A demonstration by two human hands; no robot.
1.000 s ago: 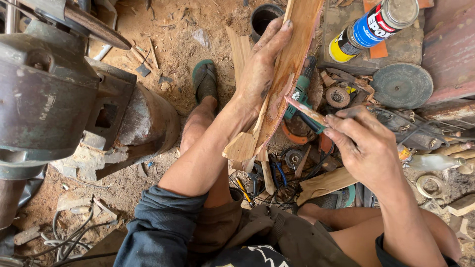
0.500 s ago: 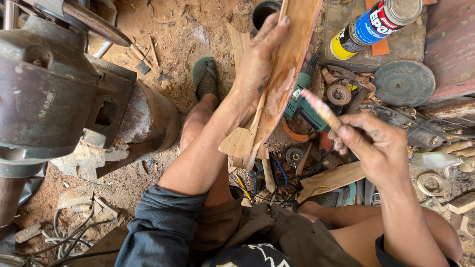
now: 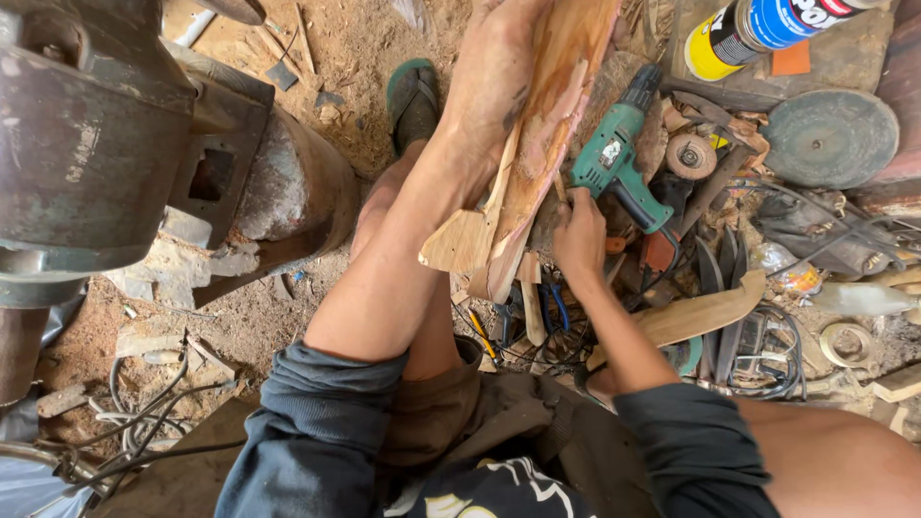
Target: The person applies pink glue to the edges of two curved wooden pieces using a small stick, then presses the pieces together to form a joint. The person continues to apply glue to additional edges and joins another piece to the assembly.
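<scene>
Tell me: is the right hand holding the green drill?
No: the right hand rests against the lower edge of the wooden piece, while the green drill lies untouched beside it.

A round can (image 3: 758, 29) lies at the top right. It has a yellow end and a blue and red label (image 3: 801, 14) around it.

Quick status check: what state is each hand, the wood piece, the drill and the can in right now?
left hand: gripping the wood piece from its left side
wood piece: held up off the ground, tilted, reddish face showing
right hand: closed, low beside the wood; what it holds is hidden
green drill: lying on the ground, unheld
spray can: lying on its side
sandal: on the foot
</scene>
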